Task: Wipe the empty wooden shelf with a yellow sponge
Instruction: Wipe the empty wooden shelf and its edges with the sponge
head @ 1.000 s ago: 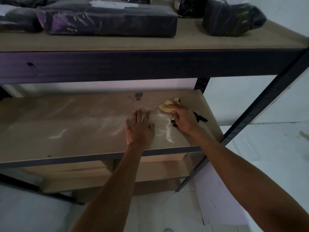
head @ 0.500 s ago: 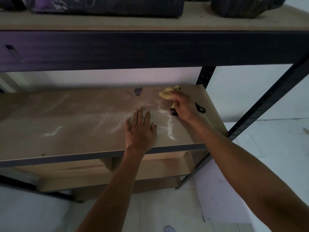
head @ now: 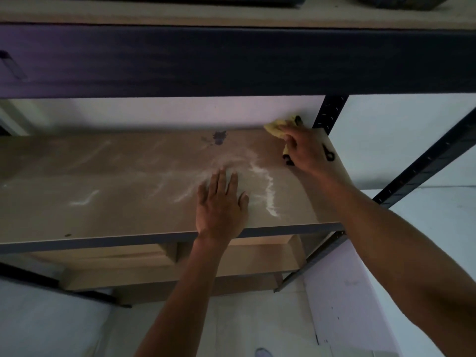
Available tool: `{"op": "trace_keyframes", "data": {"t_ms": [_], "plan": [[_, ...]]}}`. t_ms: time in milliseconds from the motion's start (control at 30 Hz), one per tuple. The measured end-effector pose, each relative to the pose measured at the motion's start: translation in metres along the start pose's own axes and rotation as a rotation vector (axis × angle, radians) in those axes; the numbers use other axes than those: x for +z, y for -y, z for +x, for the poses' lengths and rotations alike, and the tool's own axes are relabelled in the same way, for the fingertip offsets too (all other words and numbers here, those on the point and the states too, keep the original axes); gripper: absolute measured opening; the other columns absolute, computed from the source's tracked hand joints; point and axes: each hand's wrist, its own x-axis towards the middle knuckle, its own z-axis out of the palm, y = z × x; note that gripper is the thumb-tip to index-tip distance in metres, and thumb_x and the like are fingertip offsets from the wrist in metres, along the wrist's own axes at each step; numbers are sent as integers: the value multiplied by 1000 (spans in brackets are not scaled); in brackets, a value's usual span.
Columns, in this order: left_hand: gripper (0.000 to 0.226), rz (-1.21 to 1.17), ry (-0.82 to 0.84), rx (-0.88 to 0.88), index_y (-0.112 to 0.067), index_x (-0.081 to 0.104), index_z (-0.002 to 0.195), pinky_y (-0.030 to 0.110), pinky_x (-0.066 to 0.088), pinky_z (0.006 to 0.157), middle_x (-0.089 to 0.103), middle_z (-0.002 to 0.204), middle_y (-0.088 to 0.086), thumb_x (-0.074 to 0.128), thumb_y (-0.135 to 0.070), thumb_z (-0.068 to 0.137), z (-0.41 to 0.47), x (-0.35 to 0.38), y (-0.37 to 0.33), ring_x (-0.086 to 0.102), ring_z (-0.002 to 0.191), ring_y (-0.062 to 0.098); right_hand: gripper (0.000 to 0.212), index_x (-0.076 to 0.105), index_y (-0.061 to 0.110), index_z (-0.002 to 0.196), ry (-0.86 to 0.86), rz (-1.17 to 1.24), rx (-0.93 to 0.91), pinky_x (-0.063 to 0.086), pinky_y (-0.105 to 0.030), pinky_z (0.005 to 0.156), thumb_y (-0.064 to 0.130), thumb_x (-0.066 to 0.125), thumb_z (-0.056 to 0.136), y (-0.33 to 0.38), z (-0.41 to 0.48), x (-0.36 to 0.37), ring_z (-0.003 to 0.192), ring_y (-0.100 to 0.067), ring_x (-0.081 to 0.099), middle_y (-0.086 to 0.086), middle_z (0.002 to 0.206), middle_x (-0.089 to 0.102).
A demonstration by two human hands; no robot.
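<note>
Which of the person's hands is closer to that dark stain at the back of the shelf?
Left hand, by a little: it lies flat in front of the dark stain. The right hand is off to its right.

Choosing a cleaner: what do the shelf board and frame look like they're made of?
Shelf board: likely fibreboard or similar pressed wood, matte tan, no visible grain, white smears on it. Frame post: probably dark painted metal, with rows of punched slots.

Single head view: looks forward and down from close range onto the wooden shelf (head: 116,197); no second view.
</note>
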Motion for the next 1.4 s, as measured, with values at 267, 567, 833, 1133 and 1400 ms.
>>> {"op": "trace_keyframes", "data": {"t_ms": [267,567,833,1133,1400], "plan": [[64,25,42,21,-22,11,161,48,6,125,0,170,6,21,-51,105,-1,-1,2,3,156,23,39,58,26,133,91,-12,31,39,-28,103,16,52,95,28,-13,21,129,-26,50,-7,142,53],[65,33,8,26,-24,16,160,48,7,124,6,169,5,22,-55,103,-4,0,3,7,156,23,46,55,28,133,45,-43,11,46,-44,100,36,58,88,10,5,7,118,-32,58,-10,135,59],[66,51,-19,30,-24,21,159,48,12,124,15,168,6,22,-57,102,-9,1,7,15,154,25,51,53,33,136,181,93,-121,54,-36,91,12,60,89,44,-13,30,97,-25,68,-6,138,57],[67,37,-76,-6,-20,32,156,47,23,122,28,164,9,22,-55,100,-16,0,6,27,151,26,47,53,20,138,65,29,74,42,-38,105,15,57,91,19,18,27,124,-32,54,-13,136,58],[64,26,-91,-3,-19,35,155,48,22,122,29,163,10,25,-54,102,-21,3,8,27,151,27,46,57,12,133,55,133,-118,35,-28,110,-4,53,90,39,14,28,130,-22,50,-12,139,55]]}}
